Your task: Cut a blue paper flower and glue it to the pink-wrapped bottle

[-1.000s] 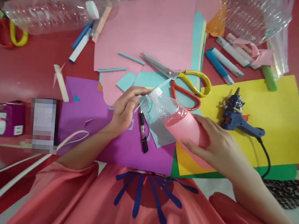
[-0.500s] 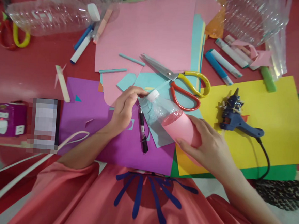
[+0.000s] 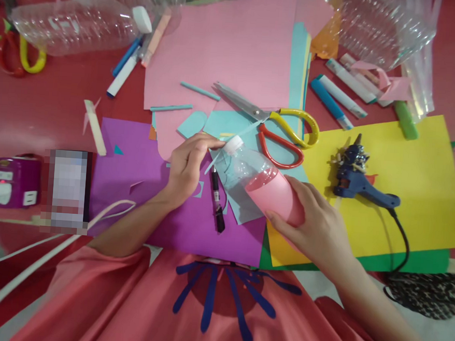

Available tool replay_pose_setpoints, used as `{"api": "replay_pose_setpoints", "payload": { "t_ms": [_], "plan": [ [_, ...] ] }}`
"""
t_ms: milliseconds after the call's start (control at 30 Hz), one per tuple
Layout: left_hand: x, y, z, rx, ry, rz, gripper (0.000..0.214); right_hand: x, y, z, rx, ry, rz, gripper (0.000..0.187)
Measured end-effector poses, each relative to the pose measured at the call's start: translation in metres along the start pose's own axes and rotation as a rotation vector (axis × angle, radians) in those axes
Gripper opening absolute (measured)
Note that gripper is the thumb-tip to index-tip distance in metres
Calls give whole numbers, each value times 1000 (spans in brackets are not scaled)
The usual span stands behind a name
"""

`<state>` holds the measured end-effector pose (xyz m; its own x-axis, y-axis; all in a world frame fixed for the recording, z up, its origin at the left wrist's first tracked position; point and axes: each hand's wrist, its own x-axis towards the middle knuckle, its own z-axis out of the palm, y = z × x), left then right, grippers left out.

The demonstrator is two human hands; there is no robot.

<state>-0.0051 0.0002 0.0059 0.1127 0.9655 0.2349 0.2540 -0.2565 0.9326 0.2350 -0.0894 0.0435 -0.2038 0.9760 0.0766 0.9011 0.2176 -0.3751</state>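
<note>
My right hand (image 3: 317, 226) is wrapped round a clear plastic bottle (image 3: 258, 180) whose lower half is covered in pink paper; the bottle lies tilted, its white cap (image 3: 232, 144) pointing up-left. My left hand (image 3: 189, 165) pinches a thin light-blue paper strip (image 3: 212, 161) right beside the cap. Under the bottle lies a light-blue paper piece (image 3: 240, 205) on a purple sheet (image 3: 133, 174). A black pen (image 3: 217, 201) rests just below my left hand.
Yellow-and-red scissors (image 3: 281, 127) lie above the bottle. A blue glue gun (image 3: 357, 182) sits on a yellow sheet (image 3: 417, 184) at right. Markers (image 3: 337, 100), empty clear bottles (image 3: 78, 22), a large pink sheet (image 3: 228, 51), a purple power strip (image 3: 12, 181) and white cables surround the area.
The bottle and my right hand have drifted slightly left and toward my left hand. My left hand stays at the cap with the strip.
</note>
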Motion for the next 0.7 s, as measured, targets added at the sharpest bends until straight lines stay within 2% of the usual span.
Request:
{"api": "replay_pose_setpoints", "payload": {
  "t_ms": [233,433,700],
  "plan": [
    [-3,-6,4,-94,6,2,48,0,-4,-1,-6,58,-54,50],
    [-8,-14,8,-198,-260,58,66,-3,-7,0,-9,72,-94,49],
    [-9,-14,6,-268,-280,17,79,-7,-11,4,-37,145,-131,51]
  ]
}}
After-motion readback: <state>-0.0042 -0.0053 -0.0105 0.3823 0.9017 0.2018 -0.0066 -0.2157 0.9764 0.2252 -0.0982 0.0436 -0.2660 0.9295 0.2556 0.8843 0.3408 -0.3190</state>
